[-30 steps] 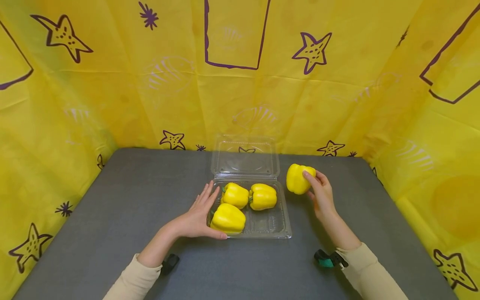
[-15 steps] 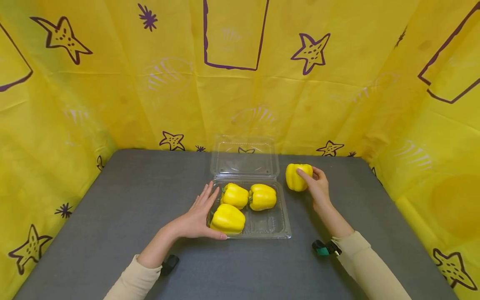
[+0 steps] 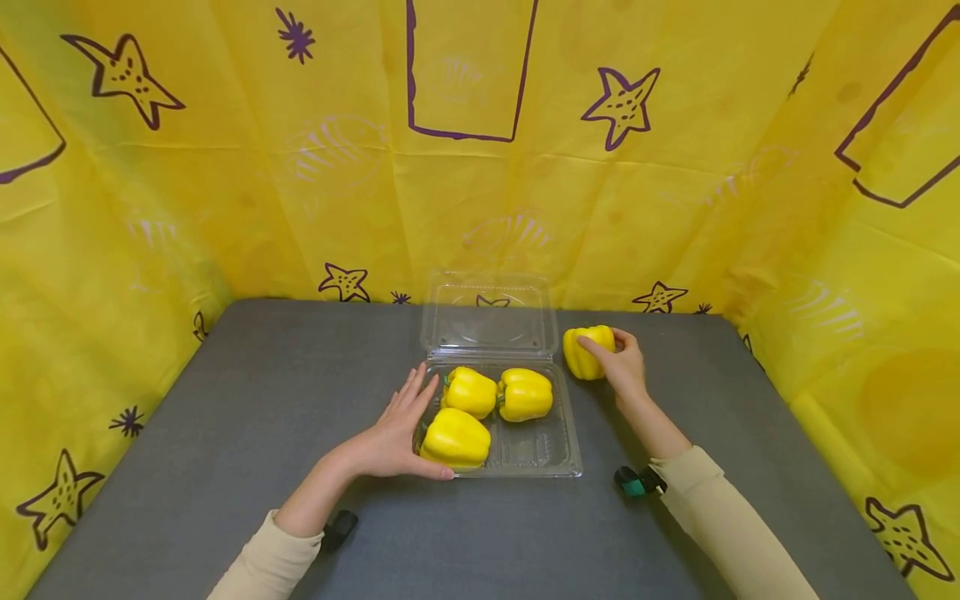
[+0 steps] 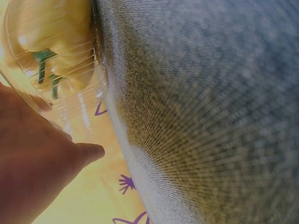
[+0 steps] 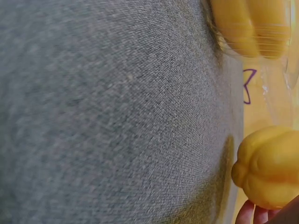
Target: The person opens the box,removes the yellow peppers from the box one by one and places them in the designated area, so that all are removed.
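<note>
My right hand [image 3: 624, 368] holds a yellow bell pepper [image 3: 587, 353] just right of a clear plastic clamshell container [image 3: 558, 457]. In the right wrist view that bell pepper [image 5: 268, 168] appears above the tabletop, with fingertips [image 5: 245, 213] under it. Spread along the container's left side, my left hand [image 3: 386, 437] touches its rim with straight fingers. Inside lie three yellow bell peppers: one at the back left [image 3: 469, 392], one at the back right [image 3: 526, 395] and one at the front left [image 3: 456, 438]. Through the plastic, the left wrist view shows green stems [image 4: 44, 58].
The container's hinged lid [image 3: 491, 317] stands raised at the back, near the yellow patterned curtain [image 3: 465, 192]. Grey cloth covers the table [image 3: 480, 542]. A black strap device [image 3: 637, 481] sits at the right wrist, another [image 3: 341, 530] at the left.
My right hand has moved a little leftward with the bell pepper, closer to the container, and the pepper has tilted somewhat. The left hand and the peppers inside have stayed put.
</note>
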Demonstrator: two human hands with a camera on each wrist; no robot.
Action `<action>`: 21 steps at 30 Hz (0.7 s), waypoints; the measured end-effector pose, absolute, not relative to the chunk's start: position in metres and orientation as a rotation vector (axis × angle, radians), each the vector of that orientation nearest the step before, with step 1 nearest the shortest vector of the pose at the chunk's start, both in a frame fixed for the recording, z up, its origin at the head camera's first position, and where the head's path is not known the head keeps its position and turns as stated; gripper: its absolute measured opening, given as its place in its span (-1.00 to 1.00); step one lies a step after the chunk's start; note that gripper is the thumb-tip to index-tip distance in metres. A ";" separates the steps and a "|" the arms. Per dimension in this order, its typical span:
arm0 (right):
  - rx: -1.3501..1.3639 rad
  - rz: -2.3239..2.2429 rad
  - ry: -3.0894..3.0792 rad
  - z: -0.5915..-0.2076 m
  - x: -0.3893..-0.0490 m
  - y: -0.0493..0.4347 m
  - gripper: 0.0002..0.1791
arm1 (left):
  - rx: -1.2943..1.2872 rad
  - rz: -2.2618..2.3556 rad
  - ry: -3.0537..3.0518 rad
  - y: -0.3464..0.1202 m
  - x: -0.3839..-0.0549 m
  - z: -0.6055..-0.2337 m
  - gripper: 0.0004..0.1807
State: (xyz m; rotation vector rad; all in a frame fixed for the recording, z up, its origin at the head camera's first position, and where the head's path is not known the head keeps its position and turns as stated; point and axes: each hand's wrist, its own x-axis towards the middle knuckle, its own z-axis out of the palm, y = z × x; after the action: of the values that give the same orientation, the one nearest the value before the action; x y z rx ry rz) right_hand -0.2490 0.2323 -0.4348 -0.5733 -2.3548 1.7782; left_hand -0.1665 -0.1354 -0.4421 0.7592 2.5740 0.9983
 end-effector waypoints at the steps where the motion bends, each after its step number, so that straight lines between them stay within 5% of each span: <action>1: -0.570 1.769 -2.363 -0.435 -0.250 0.232 -0.06 | 0.758 1.003 2.571 -0.135 -0.166 -0.442 0.45; 21: -0.546 1.607 -2.446 -0.447 -0.263 0.221 -0.10 | 0.768 1.008 2.573 -0.136 -0.166 -0.442 0.44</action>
State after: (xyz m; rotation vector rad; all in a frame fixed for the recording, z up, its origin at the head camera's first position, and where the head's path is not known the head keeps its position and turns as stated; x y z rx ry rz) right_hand -0.2628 0.2210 -0.4469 -0.5460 -2.4462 1.6070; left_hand -0.1664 -0.1358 -0.4424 0.7682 2.5734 1.0082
